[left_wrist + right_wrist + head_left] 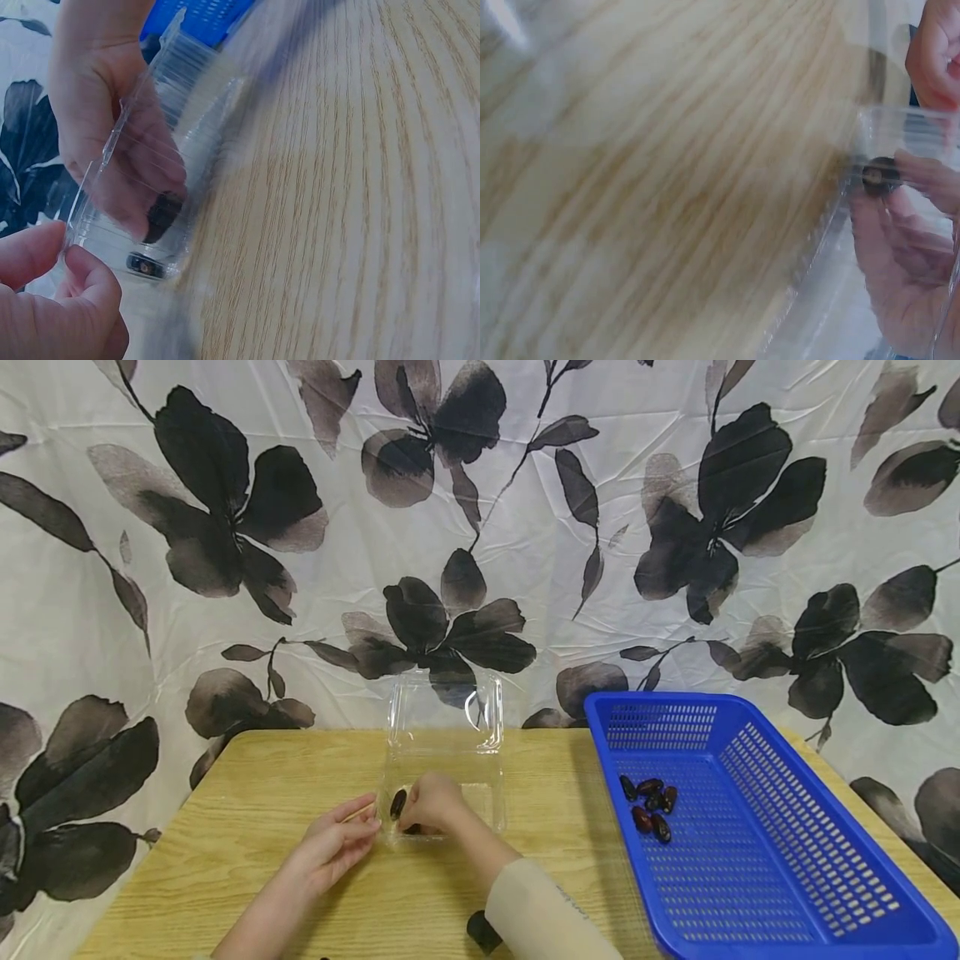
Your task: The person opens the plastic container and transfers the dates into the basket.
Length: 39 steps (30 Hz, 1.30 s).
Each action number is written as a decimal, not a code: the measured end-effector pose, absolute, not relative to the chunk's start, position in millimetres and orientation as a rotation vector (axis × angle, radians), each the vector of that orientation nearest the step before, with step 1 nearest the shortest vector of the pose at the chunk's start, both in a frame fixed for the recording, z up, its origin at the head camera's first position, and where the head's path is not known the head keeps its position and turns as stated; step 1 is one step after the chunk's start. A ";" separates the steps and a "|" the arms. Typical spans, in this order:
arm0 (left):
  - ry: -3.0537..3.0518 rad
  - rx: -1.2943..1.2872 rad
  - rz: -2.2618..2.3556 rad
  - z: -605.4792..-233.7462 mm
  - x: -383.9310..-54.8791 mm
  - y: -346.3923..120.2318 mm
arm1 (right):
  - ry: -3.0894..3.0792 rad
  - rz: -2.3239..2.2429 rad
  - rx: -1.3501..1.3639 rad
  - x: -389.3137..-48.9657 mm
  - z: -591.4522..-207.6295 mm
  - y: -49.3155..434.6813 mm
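Observation:
A clear plastic clamshell box (480,797) stands on the table with its lid raised toward the cloth. At its left edge my left hand (333,845) pinches the rim between thumb and finger, plainest in the left wrist view. My right hand (435,802) reaches down inside the box and holds a dark date (163,216) at its fingertips, close to the bottom. Another date (398,804) lies at the box's left side. Through the clear wall, the right wrist view shows a date (880,176) at the right hand's fingers.
To the right stands a blue perforated basket (757,877), with several dates (648,806) grouped by its left wall. A dark object (483,932) shows beside the right sleeve. Behind the wooden table (300,768) hangs a flowered cloth (555,535).

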<state>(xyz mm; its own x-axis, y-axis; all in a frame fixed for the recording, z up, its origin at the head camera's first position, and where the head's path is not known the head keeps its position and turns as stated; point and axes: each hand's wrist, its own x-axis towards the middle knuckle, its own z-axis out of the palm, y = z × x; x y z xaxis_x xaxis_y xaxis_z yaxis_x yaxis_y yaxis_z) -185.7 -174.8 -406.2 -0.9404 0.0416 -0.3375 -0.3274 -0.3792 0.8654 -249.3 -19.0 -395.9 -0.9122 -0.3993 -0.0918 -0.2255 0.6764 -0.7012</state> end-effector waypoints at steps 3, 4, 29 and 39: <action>1.605 -0.375 2.406 -406.6 -185.7 -174.0 | 2.575 -1.174 -0.481 -251.2 -395.1 -14.9; 1.606 -0.372 2.405 -406.9 -185.7 -173.9 | 2.546 -1.216 -0.473 -251.6 -394.9 -13.6; 1.612 -0.365 2.413 -408.8 -187.0 -173.4 | 1.870 -1.733 -0.174 -266.1 -351.9 1.8; 1.570 -0.362 2.429 -406.4 -188.4 -175.4 | 1.857 -1.765 -0.195 -276.0 -306.9 30.1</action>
